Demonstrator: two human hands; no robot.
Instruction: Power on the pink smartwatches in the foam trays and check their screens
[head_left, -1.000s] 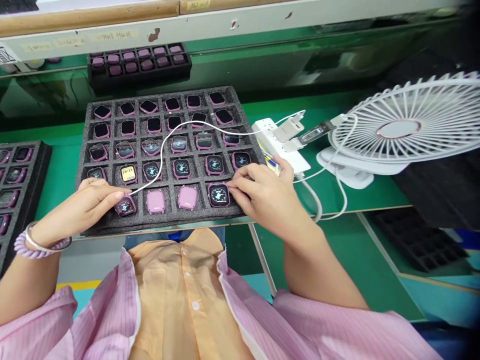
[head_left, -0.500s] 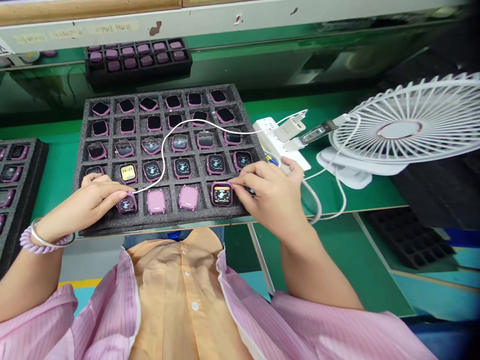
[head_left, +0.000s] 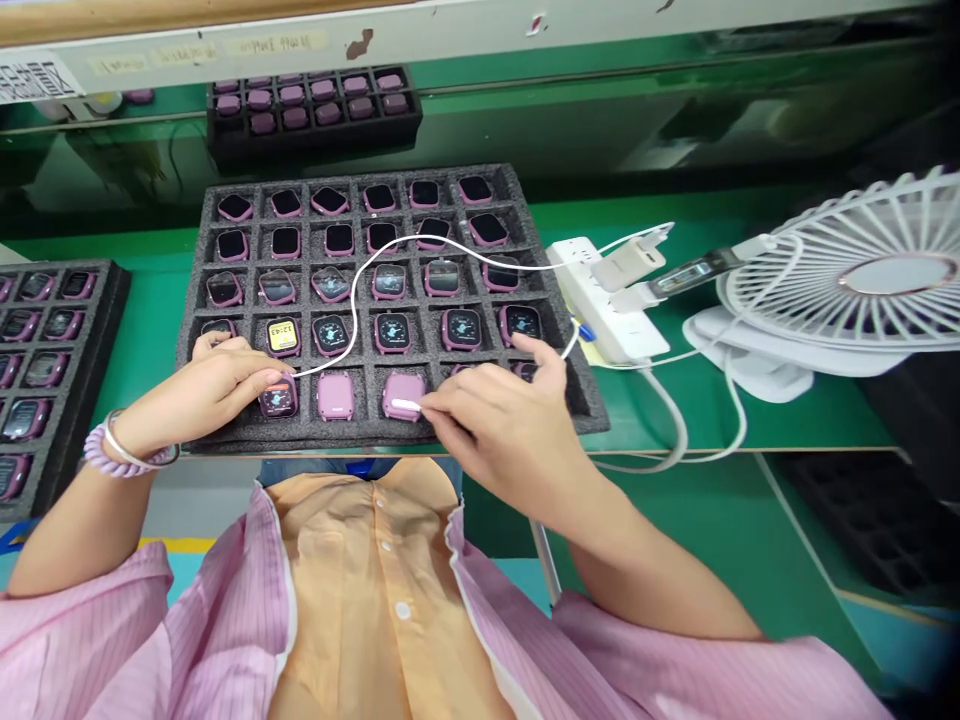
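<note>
Head view shows me one yellow-faced smartwatch (head_left: 283, 336), on which I can read "12:43", upside down. At the upper left of the frame there is one QR code label (head_left: 37, 77), and beside it tape strips (head_left: 277, 43) carry handwriting that I cannot read with certainty.

One grey foam tray (head_left: 589, 412) occupies the centre. I count twenty-four watches in its four upper rows, six in each. In the lowest row I see three clearly; others are partly covered by the right hand (head_left: 502, 415). Of these three, two lie with pink backs upward, and the print on the left pink back (head_left: 335, 397) is too small for me.

Left of centre, the left hand (head_left: 214, 385) pinches the end of one white cable (head_left: 354, 300) at the upper edge of an orange-banded watch (head_left: 278, 397) in the lowest row. The cable crosses the tray to one power strip (head_left: 592, 295). Well apart from it, the right hand has thumb and finger closed on one slim white piece (head_left: 406, 405), over the right pink back (head_left: 405, 386); whether it touches, I cannot tell. One fan (head_left: 896, 275) stands at right.
</note>
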